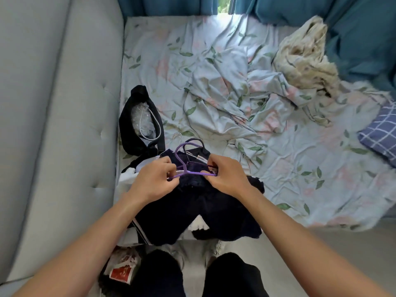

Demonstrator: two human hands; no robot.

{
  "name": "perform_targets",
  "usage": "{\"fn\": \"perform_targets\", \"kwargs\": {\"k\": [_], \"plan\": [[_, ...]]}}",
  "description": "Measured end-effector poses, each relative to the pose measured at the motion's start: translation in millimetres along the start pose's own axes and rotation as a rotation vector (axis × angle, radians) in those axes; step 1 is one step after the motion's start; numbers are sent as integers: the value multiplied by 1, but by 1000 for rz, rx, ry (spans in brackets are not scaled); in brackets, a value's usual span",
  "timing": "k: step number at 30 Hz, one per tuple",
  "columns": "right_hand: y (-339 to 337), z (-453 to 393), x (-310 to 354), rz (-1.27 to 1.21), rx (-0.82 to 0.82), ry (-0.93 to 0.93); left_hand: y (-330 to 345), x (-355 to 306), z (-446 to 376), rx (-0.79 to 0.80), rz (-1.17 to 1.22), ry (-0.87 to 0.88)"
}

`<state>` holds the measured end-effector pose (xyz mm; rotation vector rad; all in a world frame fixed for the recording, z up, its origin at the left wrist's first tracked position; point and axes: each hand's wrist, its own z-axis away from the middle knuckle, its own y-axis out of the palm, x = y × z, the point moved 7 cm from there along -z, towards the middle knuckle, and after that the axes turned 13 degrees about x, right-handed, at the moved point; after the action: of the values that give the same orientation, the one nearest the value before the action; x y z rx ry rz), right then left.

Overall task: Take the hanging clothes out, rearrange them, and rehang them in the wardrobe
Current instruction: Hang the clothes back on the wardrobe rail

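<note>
A pile of dark navy clothes (199, 209) lies on the near edge of the bed, some with white stripes at the hem. On top of it is a purple hanger (186, 166) with its hook pointing away from me. My left hand (153, 181) pinches the hanger's left arm. My right hand (227, 176) pinches its right end, fingers curled against the dark fabric. More hanger hooks, dark and white, poke out just beyond the purple one. No wardrobe is in view.
A grey padded headboard (53, 125) runs along the left. The floral sheet (214, 82) is rumpled. A black bag (139, 125) with clear wrap lies left of the pile, a cream garment (304, 61) far right, a checked pillow (381, 133) at the right edge, a red-and-white packet (122, 273) on the floor.
</note>
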<state>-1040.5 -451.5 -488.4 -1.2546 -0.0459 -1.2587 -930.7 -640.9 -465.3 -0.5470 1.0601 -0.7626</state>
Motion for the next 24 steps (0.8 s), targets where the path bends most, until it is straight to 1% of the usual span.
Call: {"fn": "perform_targets", "kwargs": {"k": [5,7,9,12,16,18,24], "plan": [[-65,102,40,66,-140,22,-31,-89,56,11,71,245],[-86,143,49,74,-245,47,-41,-117,69,3,126,320],[-101,186,56,59,-364,82,-47,-146,76,39,172,391],[-108,250,63,16,-525,166,-51,-192,86,156,149,532],[-96,333,68,-32,-679,299,-36,-249,109,380,143,685],[-85,379,68,-64,-752,370,-18,-277,127,498,143,725],[-37,530,69,-97,-993,590,53,-368,196,742,113,854]]}}
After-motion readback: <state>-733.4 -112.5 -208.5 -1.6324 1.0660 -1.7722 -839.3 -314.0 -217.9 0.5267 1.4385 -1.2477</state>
